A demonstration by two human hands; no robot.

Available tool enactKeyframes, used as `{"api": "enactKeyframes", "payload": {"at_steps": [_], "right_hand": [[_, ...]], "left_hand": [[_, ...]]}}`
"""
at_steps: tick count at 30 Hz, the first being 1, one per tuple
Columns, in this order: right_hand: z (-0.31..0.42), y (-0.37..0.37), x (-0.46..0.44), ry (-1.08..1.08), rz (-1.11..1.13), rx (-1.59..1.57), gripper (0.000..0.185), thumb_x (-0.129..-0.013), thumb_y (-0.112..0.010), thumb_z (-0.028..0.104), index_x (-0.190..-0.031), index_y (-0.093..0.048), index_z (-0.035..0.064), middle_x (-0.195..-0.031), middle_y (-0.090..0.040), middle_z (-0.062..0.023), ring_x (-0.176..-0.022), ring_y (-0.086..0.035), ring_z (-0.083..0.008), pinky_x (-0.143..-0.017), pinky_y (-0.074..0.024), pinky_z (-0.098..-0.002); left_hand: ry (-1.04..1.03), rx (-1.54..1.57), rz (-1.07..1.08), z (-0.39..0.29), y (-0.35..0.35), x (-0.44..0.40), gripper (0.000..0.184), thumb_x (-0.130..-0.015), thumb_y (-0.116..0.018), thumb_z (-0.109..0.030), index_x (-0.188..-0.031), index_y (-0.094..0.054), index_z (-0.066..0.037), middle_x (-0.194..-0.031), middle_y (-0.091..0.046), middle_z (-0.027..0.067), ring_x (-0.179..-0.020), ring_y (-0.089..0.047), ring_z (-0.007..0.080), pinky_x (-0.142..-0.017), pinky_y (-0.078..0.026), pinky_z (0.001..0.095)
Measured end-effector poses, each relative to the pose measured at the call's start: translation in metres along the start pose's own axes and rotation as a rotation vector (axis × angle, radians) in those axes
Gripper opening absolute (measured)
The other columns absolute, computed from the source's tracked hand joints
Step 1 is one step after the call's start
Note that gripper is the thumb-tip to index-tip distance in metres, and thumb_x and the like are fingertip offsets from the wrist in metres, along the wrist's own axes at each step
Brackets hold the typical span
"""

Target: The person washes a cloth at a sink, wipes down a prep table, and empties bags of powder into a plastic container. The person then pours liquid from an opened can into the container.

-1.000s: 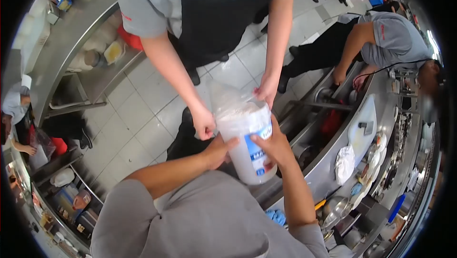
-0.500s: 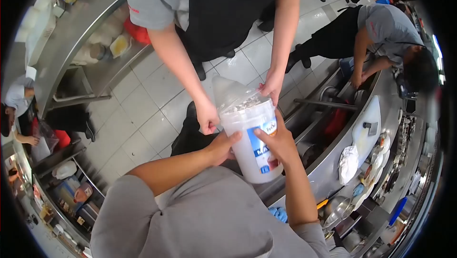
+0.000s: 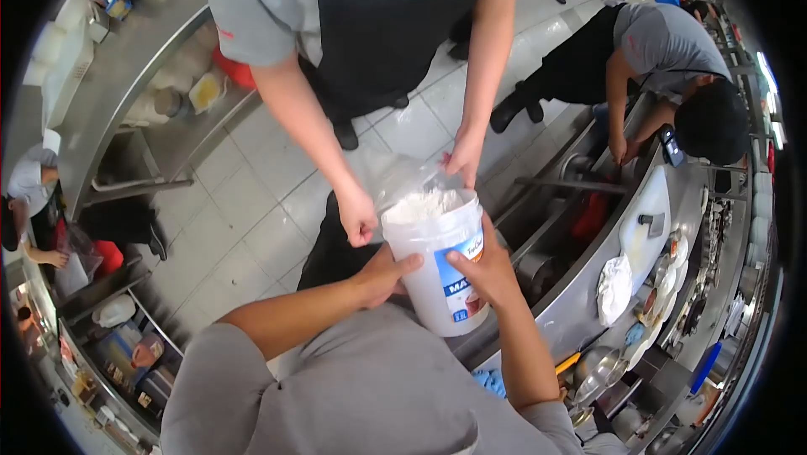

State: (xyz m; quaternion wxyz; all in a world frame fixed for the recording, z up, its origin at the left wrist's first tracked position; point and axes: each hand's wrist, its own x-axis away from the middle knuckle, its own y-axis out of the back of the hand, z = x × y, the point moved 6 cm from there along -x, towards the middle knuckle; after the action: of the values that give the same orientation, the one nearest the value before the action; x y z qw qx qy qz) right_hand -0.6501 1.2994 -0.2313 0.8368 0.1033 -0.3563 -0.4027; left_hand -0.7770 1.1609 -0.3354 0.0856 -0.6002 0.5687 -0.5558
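Note:
Both my hands hold a white plastic bucket (image 3: pixel 420 274) with a blue label, slightly tilted in front of my body. My left hand (image 3: pixel 385 276) presses its left side, thumb toward the front. On the other side, my right hand (image 3: pixel 490 268) grips near the label with the thumb across it. White powder (image 3: pixel 427 205) shows at the open top. Behind the rim is a clear plastic bag (image 3: pixel 395 176). A co-worker's closed hand (image 3: pixel 359 218) is by the left of the rim, and their other hand (image 3: pixel 466 155) is at the bag's right side.
The co-worker in a black apron (image 3: pixel 395 31) faces me closely. A steel counter (image 3: pixel 580 274) curves along the right, with a white board (image 3: pixel 647 211) and a crumpled white cloth (image 3: pixel 615 289). Another person (image 3: pixel 672 43) bends over it. Shelving (image 3: pixel 143 102) stands left; the floor (image 3: pixel 244 194) is tiled.
The clear plastic has moved back from the bucket's opening, exposing the white powder. The bucket sits slightly lower and further left in view, with my hands still holding it.

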Motion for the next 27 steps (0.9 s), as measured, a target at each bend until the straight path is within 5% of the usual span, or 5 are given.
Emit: {"api": "enactKeyframes", "payload": {"at_steps": [9,17,21,24,27], "right_hand": [[-0.026,-0.002,-0.015,-0.136,0.053,0.052,0.110,-0.076,-0.086,0.046,-0.161,-0.030,0.0059,-0.132,-0.068,-0.0234,-0.122,-0.067,-0.0336,-0.102,-0.0522,-0.0387],[-0.018,0.005,0.001,0.106,0.025,0.010,0.113,-0.076,-0.086,0.052,-0.161,-0.029,0.0051,-0.128,-0.069,-0.0235,-0.120,-0.069,-0.0343,-0.101,-0.0533,-0.0393],[-0.016,0.001,-0.007,-0.261,0.131,0.047,0.111,-0.075,-0.086,0.051,-0.160,-0.031,0.0044,-0.128,-0.069,-0.0232,-0.120,-0.069,-0.0333,-0.099,-0.0543,-0.0387],[0.000,0.006,0.005,0.099,0.017,0.001,0.112,-0.073,-0.088,0.049,-0.159,-0.033,0.0042,-0.131,-0.067,-0.0235,-0.121,-0.068,-0.0332,-0.099,-0.0539,-0.0390],[-0.008,0.002,0.001,-0.011,0.041,0.024,0.114,-0.070,-0.092,0.043,-0.159,-0.033,0.0039,-0.132,-0.067,-0.0232,-0.124,-0.066,-0.0335,-0.102,-0.0527,-0.0398]], "left_hand": [[0.018,-0.017,0.005,0.012,0.007,-0.012,0.107,-0.083,-0.080,-0.063,-0.159,-0.026,-0.012,-0.156,-0.045,0.0124,-0.142,-0.049,0.0332,-0.105,-0.051,0.0613],[-0.056,-0.111,-0.041,0.001,-0.015,0.007,0.099,-0.085,-0.077,-0.064,-0.156,-0.034,-0.012,-0.154,-0.048,0.0110,-0.138,-0.053,0.0307,-0.104,-0.053,0.0590],[0.022,0.029,0.034,0.026,0.003,-0.014,0.101,-0.084,-0.078,-0.065,-0.157,-0.033,-0.012,-0.152,-0.050,0.0109,-0.138,-0.053,0.0311,-0.104,-0.052,0.0587],[-0.109,-0.014,0.098,0.001,-0.019,0.005,0.109,-0.079,-0.081,-0.068,-0.157,-0.033,-0.011,-0.149,-0.052,0.0116,-0.136,-0.055,0.0301,-0.103,-0.054,0.0590],[0.015,0.080,0.036,0.019,-0.004,-0.014,0.113,-0.076,-0.083,-0.067,-0.158,-0.031,-0.009,-0.149,-0.052,0.0111,-0.137,-0.054,0.0297,-0.103,-0.054,0.0582]]}}
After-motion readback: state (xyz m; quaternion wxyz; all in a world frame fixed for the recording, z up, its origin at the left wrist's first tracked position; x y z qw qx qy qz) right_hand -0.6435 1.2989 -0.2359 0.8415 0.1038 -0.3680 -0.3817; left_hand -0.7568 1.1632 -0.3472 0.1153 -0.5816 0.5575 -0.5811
